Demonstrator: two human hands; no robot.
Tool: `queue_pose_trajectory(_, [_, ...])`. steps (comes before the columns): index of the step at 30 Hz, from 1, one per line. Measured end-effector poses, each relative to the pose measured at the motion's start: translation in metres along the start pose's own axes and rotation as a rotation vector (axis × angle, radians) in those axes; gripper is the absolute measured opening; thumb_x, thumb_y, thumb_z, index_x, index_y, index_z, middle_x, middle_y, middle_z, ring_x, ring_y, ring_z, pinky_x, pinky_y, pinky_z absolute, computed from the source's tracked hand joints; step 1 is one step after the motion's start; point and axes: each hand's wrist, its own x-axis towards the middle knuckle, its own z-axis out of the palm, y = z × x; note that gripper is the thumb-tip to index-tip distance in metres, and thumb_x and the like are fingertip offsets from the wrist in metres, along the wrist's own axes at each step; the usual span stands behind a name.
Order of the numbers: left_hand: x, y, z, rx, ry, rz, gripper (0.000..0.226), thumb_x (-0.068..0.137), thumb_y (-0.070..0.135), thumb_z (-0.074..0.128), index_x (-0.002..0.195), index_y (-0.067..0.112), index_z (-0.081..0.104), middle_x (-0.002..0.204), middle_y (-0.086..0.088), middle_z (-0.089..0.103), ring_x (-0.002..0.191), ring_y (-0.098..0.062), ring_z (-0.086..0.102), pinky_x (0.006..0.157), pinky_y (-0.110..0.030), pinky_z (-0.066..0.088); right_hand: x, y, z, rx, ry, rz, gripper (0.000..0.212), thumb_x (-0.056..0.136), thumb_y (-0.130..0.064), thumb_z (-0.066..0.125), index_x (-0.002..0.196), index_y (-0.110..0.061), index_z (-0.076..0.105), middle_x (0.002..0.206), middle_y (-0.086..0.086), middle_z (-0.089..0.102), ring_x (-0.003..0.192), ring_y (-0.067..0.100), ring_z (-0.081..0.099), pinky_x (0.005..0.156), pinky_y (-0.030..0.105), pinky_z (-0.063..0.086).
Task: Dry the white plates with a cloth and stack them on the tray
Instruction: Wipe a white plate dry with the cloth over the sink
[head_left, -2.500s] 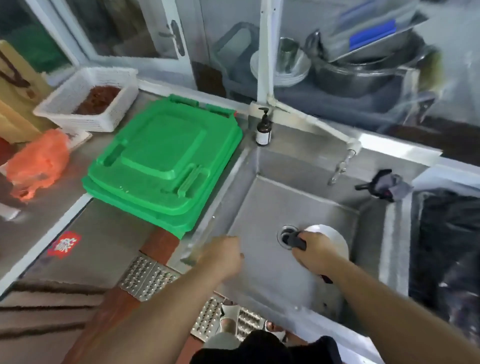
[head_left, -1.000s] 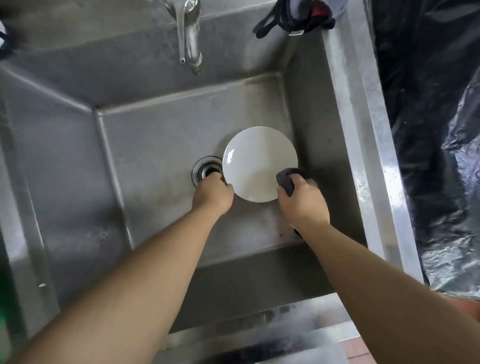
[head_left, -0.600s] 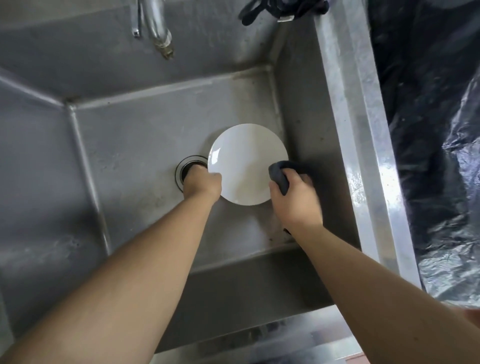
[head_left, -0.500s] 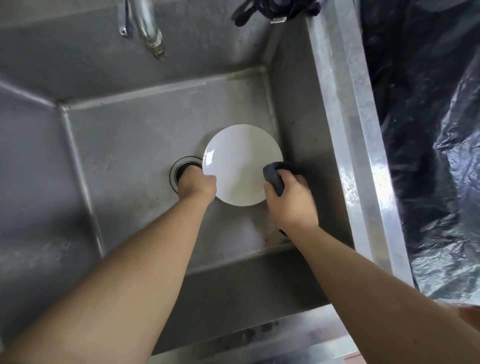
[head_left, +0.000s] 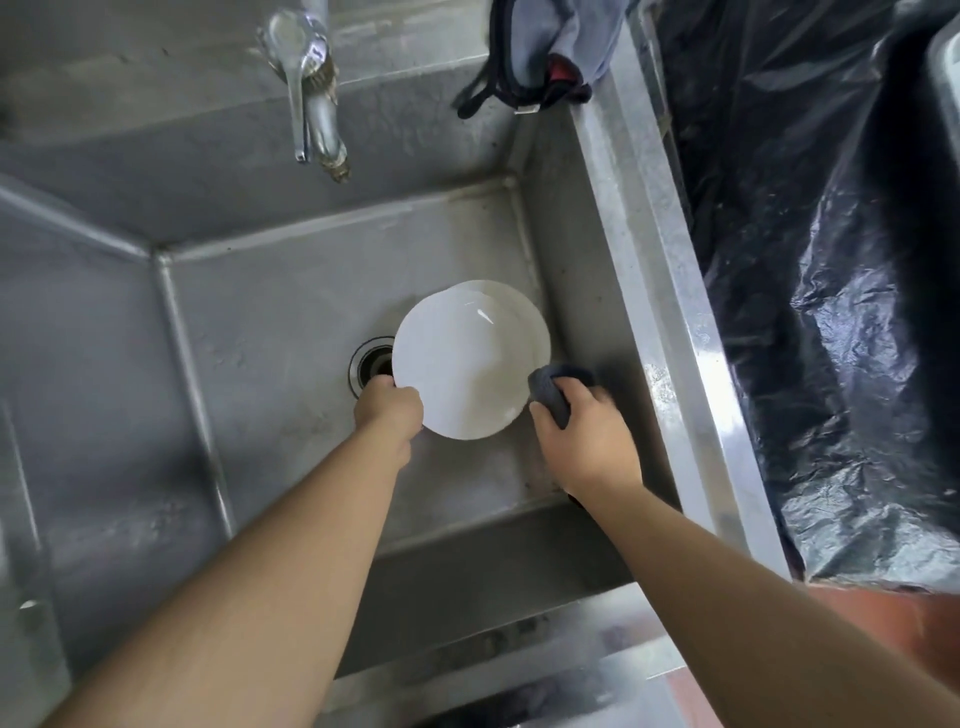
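Since a half-second ago the top plate (head_left: 457, 364) has come up off the plate beneath (head_left: 527, 322), whose rim now shows as a crescent at the far right. Nearest us, our left hand (head_left: 388, 408) pinches the top plate's near-left rim, just beside the drain (head_left: 370, 364). Our right hand (head_left: 584, 428) is clamped on the dark cloth (head_left: 551, 389), which touches the near-right rim. Both plates sit low in the sink (head_left: 644, 291), toward its right wall. We judge them stiff, light, breakable and slick; they look wet, though glare makes that unsure. Best to hold the rim on opposite sides with the cloth between fingers and glaze. No tray is in view.
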Motion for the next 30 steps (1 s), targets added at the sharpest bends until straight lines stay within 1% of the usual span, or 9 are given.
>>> queue_pose_trajectory(5, [-0.028, -0.004, -0.022, -0.151, -0.123, 0.007, 0.024, 0.096, -0.008, 0.049, 0.104, 0.010, 0.063, 0.122, -0.010, 0.069, 0.106, -0.030, 0.071, 0.071, -0.036, 0.062, -0.023, -0.003, -0.010, -0.031, 0.001, 0.020, 0.045, 0.102, -0.053, 0.054, 0.141, -0.029, 0.056, 0.135, 0.004, 0.057, 0.087, 0.015, 0.051, 0.079, 0.032, 0.046])
queue_pose_trajectory(8, [-0.051, -0.003, -0.042, -0.165, -0.190, 0.053, 0.027, 0.097, -0.008, 0.050, 0.098, 0.015, 0.063, 0.125, -0.007, 0.069, 0.111, -0.029, 0.070, 0.066, -0.029, 0.062, -0.040, -0.010, -0.018, -0.036, 0.010, 0.025, 0.047, 0.103, -0.054, 0.054, 0.143, -0.029, 0.055, 0.134, 0.005, 0.057, 0.086, 0.015, 0.052, 0.081, 0.033, 0.051])
queue_pose_trajectory(10, [-0.064, -0.004, -0.058, -0.176, -0.212, 0.062, 0.026, 0.097, -0.008, 0.051, 0.103, 0.014, 0.065, 0.128, -0.009, 0.070, 0.112, -0.029, 0.071, 0.069, -0.030, 0.062, -0.053, -0.015, -0.026, -0.030, 0.019, 0.025, 0.046, 0.103, -0.054, 0.053, 0.141, -0.029, 0.055, 0.131, 0.005, 0.058, 0.086, 0.016, 0.054, 0.082, 0.036, 0.054])
queue_pose_trajectory(13, [-0.088, -0.007, -0.089, -0.223, -0.228, 0.056, 0.036, 0.097, -0.007, 0.052, 0.130, 0.007, 0.056, 0.135, -0.009, 0.064, 0.112, -0.032, 0.071, 0.068, -0.034, 0.066, -0.073, -0.025, -0.039, -0.037, 0.013, 0.015, 0.043, 0.103, -0.054, 0.053, 0.138, -0.029, 0.057, 0.129, 0.006, 0.058, 0.086, 0.017, 0.057, 0.080, 0.037, 0.055])
queue_pose_trajectory(18, [-0.137, -0.006, -0.145, -0.309, -0.257, 0.084, 0.056, 0.100, -0.004, 0.050, 0.150, 0.018, 0.046, 0.141, -0.005, 0.060, 0.111, -0.032, 0.070, 0.080, -0.047, 0.065, -0.109, -0.051, -0.063, -0.011, -0.025, -0.023, 0.044, 0.103, -0.052, 0.053, 0.139, -0.027, 0.058, 0.127, 0.007, 0.060, 0.095, 0.023, 0.062, 0.086, 0.041, 0.057])
queue_pose_trajectory(21, [-0.169, -0.006, -0.175, -0.371, -0.264, 0.112, 0.053, 0.102, -0.003, 0.049, 0.149, 0.023, 0.046, 0.138, -0.005, 0.062, 0.107, -0.028, 0.071, 0.066, -0.037, 0.065, -0.130, -0.075, -0.079, 0.073, -0.032, -0.070, 0.042, 0.102, -0.047, 0.057, 0.140, -0.029, 0.059, 0.114, 0.001, 0.067, 0.088, 0.015, 0.063, 0.073, 0.030, 0.052])
queue_pose_trajectory(24, [-0.197, -0.004, -0.200, -0.421, -0.274, 0.152, 0.050, 0.102, -0.003, 0.048, 0.147, 0.019, 0.050, 0.138, -0.008, 0.063, 0.111, -0.032, 0.070, 0.074, -0.041, 0.065, -0.150, -0.104, -0.096, 0.172, -0.049, -0.135, 0.032, 0.102, -0.043, 0.060, 0.132, -0.031, 0.059, 0.092, -0.018, 0.064, 0.079, -0.002, 0.058, 0.063, 0.020, 0.043])
queue_pose_trajectory(28, [-0.232, 0.008, -0.223, -0.486, -0.290, 0.254, 0.043, 0.103, 0.000, 0.049, 0.141, 0.019, 0.056, 0.132, -0.008, 0.068, 0.108, -0.033, 0.072, 0.082, -0.051, 0.064, -0.168, -0.146, -0.124, 0.228, -0.060, -0.277, 0.014, 0.098, -0.037, 0.058, 0.111, -0.044, 0.057, 0.092, -0.009, 0.071, 0.076, 0.010, 0.066, 0.065, 0.028, 0.050])
queue_pose_trajectory(30, [-0.250, 0.017, -0.233, -0.502, -0.297, 0.321, 0.039, 0.103, 0.001, 0.049, 0.132, 0.024, 0.061, 0.125, -0.003, 0.072, 0.099, -0.029, 0.076, 0.075, -0.048, 0.065, -0.171, -0.168, -0.139, 0.216, -0.063, -0.364, 0.024, 0.097, -0.037, 0.056, 0.121, -0.044, 0.058, 0.101, -0.004, 0.069, 0.081, 0.016, 0.066, 0.067, 0.026, 0.050])
